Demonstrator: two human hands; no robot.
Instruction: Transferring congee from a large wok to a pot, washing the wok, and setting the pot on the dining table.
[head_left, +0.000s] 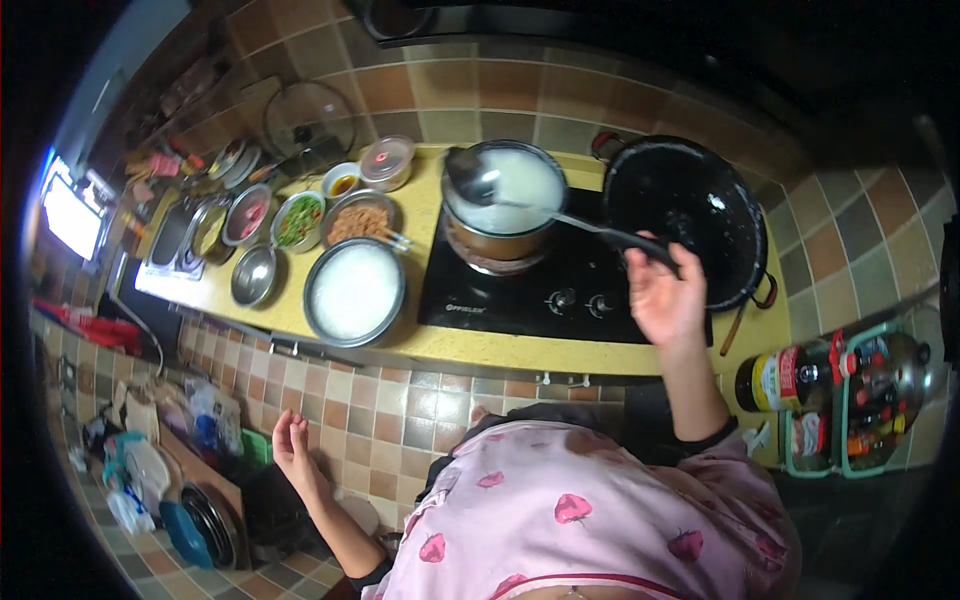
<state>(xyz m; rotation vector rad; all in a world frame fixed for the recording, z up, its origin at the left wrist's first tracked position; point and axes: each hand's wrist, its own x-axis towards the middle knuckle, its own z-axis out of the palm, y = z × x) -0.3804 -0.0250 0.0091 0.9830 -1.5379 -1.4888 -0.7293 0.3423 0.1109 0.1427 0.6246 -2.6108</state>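
Observation:
My right hand (667, 292) grips the black handle of a metal ladle (559, 215). The ladle's dark bowl is over the left side of a pot (491, 241) on the stove; whether it touches the contents I cannot tell. White, milky liquid (525, 176) fills the pot nearly to its rim. My left hand (294, 448) hangs over the tiled floor, holding nothing, its fingers slightly curled. On the counter left of the stove sits a dark-rimmed pot (308, 309) full of a white substance (356, 289).
A large black wok (675, 202) rests on the right of the black glass cooktop (480, 306). Bowls of chopped greens (300, 217), minced filling (358, 223) and pink meat (251, 217) line the counter's left. An empty steel bowl (253, 277) sits before them. Bottles (795, 375) crowd the right corner.

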